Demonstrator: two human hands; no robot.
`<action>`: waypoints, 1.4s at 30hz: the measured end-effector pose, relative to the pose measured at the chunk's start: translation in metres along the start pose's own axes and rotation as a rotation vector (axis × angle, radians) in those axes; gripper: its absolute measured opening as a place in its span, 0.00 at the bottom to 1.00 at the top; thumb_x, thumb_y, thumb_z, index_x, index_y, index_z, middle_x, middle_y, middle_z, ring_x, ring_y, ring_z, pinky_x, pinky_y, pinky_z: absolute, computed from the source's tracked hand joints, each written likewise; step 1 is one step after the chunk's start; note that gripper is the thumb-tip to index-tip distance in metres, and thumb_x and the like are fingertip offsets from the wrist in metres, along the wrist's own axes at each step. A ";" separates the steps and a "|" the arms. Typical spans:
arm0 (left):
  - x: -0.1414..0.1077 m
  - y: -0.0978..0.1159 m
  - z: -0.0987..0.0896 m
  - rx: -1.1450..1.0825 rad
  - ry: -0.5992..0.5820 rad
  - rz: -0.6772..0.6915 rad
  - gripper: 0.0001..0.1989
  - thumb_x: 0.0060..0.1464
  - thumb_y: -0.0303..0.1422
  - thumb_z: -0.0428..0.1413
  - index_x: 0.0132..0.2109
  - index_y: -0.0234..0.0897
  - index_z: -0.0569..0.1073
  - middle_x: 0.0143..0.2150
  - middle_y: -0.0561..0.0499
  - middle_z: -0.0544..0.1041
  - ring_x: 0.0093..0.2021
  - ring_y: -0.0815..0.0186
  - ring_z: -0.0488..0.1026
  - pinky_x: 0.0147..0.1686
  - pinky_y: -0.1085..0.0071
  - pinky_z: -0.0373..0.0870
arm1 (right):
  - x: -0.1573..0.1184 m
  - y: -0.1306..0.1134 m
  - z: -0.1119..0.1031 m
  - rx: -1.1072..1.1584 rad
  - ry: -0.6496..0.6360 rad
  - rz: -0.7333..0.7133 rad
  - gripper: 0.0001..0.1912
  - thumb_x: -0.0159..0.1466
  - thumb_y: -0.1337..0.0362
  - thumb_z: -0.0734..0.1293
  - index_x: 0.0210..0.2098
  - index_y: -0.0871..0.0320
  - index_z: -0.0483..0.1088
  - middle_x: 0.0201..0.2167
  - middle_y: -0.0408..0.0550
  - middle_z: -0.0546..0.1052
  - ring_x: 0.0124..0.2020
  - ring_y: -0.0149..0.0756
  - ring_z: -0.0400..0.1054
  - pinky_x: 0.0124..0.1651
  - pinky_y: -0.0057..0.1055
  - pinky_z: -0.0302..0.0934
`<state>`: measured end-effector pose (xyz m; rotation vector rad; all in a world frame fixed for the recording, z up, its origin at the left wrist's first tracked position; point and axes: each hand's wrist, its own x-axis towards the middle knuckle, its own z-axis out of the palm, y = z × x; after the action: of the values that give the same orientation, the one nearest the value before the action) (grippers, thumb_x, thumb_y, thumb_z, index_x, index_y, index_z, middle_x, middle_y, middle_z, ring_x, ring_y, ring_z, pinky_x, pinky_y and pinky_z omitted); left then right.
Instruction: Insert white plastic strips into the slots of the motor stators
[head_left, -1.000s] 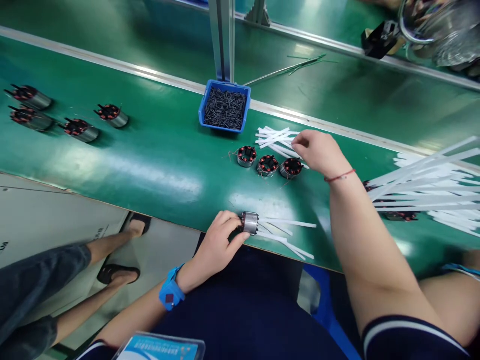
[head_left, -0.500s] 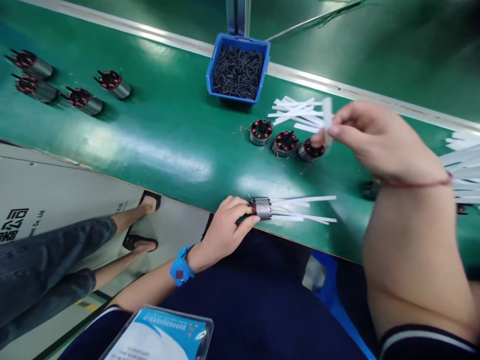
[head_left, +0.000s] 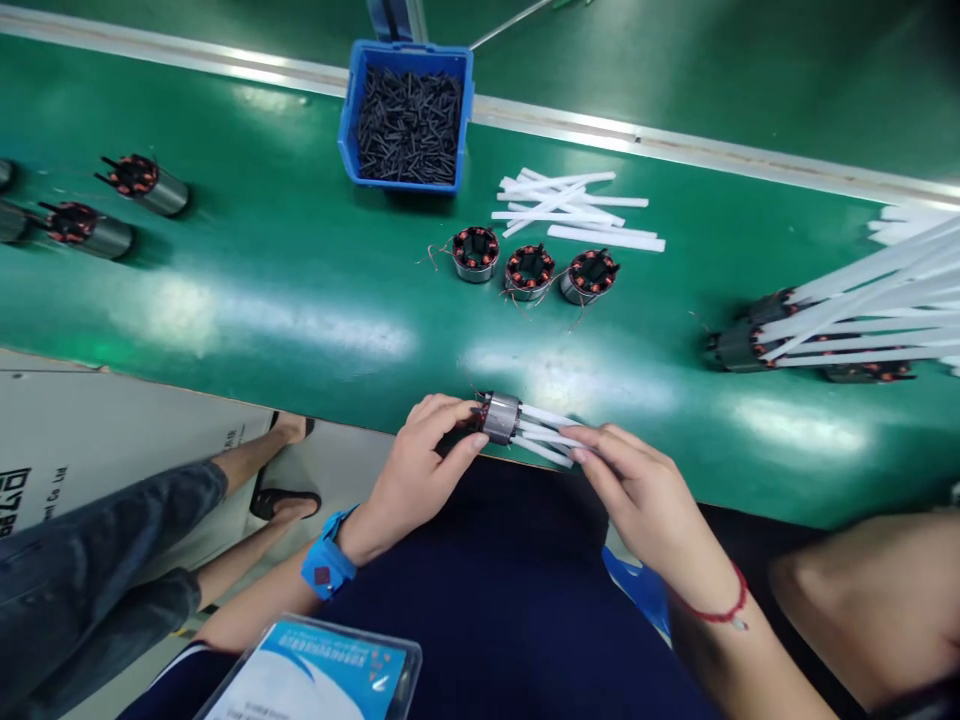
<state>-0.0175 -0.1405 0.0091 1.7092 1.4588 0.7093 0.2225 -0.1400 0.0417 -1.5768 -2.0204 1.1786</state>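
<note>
Near the bench's front edge, my left hand [head_left: 427, 465] grips a motor stator [head_left: 500, 418], a steel ring with copper windings, lying on its side. Several white strips [head_left: 546, 413] stick out from its right end. My right hand [head_left: 637, 480] is closed on a white strip at the stator's right side, thumb and fingertips pinched together. Whether that strip's tip is inside the stator I cannot tell. Behind my hands stand a stator with loose copper wires [head_left: 475, 255], a middle stator [head_left: 529, 272] and a right one [head_left: 590, 277]. A loose pile of white strips [head_left: 570, 207] lies behind them.
A blue bin [head_left: 465, 120] of short black tubes stands against the rail. At the right, more stators [head_left: 735, 348] hold long white strips. Finished-looking stators [head_left: 154, 188] lie at the left. A person's legs [head_left: 105, 560] show beyond the bench's left front edge.
My right hand has come from above the strip pile and the rear stators down to the held stator, bringing a white strip. My left hand keeps its hold. The whole view has shifted.
</note>
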 end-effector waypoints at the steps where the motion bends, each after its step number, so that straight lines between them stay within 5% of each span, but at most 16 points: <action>1: 0.000 0.000 0.000 0.005 0.000 0.000 0.10 0.58 0.31 0.52 0.47 0.37 0.70 0.41 0.48 0.72 0.41 0.65 0.68 0.43 0.66 0.66 | -0.003 -0.002 -0.001 -0.009 0.043 -0.021 0.14 0.67 0.65 0.58 0.49 0.54 0.70 0.33 0.48 0.73 0.34 0.36 0.68 0.37 0.33 0.62; 5: 0.000 0.000 0.002 0.022 -0.002 -0.011 0.11 0.58 0.32 0.53 0.48 0.38 0.70 0.41 0.48 0.72 0.42 0.64 0.68 0.44 0.65 0.66 | -0.009 -0.005 -0.004 -0.109 0.108 -0.094 0.13 0.66 0.65 0.60 0.49 0.54 0.69 0.34 0.49 0.73 0.34 0.37 0.69 0.36 0.34 0.63; 10: 0.000 -0.001 0.003 0.040 0.009 -0.009 0.12 0.58 0.32 0.53 0.49 0.37 0.70 0.42 0.48 0.72 0.43 0.64 0.68 0.44 0.66 0.65 | 0.002 -0.001 0.010 -0.297 0.101 -0.017 0.13 0.67 0.63 0.57 0.44 0.57 0.71 0.34 0.51 0.74 0.35 0.40 0.69 0.37 0.36 0.62; 18: 0.002 0.000 -0.003 0.135 -0.105 0.055 0.12 0.59 0.30 0.50 0.49 0.36 0.70 0.41 0.48 0.71 0.42 0.63 0.66 0.44 0.65 0.64 | 0.028 -0.008 0.033 0.027 -0.015 -0.035 0.10 0.66 0.67 0.57 0.43 0.56 0.68 0.42 0.48 0.74 0.41 0.37 0.68 0.45 0.33 0.61; 24: 0.008 -0.003 -0.009 0.091 -0.200 0.078 0.12 0.60 0.25 0.46 0.46 0.37 0.72 0.39 0.49 0.72 0.41 0.64 0.67 0.41 0.67 0.64 | 0.038 -0.016 0.031 0.066 -0.125 -0.041 0.08 0.65 0.70 0.57 0.37 0.56 0.66 0.36 0.46 0.72 0.37 0.35 0.66 0.40 0.31 0.59; 30: 0.005 -0.005 -0.003 0.096 -0.097 0.093 0.09 0.60 0.27 0.46 0.37 0.36 0.71 0.33 0.49 0.71 0.36 0.64 0.66 0.37 0.67 0.64 | 0.038 -0.016 0.032 0.183 -0.160 0.006 0.04 0.62 0.65 0.62 0.36 0.55 0.67 0.35 0.44 0.70 0.34 0.33 0.63 0.38 0.29 0.57; 36: -0.002 -0.005 0.009 0.071 0.129 0.148 0.07 0.59 0.27 0.46 0.35 0.37 0.67 0.31 0.50 0.70 0.33 0.65 0.65 0.35 0.66 0.62 | 0.038 -0.014 0.045 0.596 -0.161 0.208 0.06 0.61 0.60 0.64 0.33 0.57 0.68 0.23 0.38 0.64 0.24 0.27 0.55 0.29 0.25 0.52; 42: -0.007 -0.008 0.015 0.109 0.295 0.229 0.05 0.57 0.26 0.48 0.37 0.38 0.68 0.31 0.50 0.69 0.33 0.64 0.66 0.36 0.65 0.62 | 0.036 -0.018 0.051 0.736 -0.068 0.271 0.09 0.59 0.59 0.66 0.36 0.58 0.70 0.26 0.40 0.69 0.24 0.27 0.58 0.29 0.25 0.55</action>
<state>-0.0115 -0.1501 -0.0055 1.9387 1.5350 1.0589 0.1643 -0.1286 0.0162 -1.4362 -1.1805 1.8179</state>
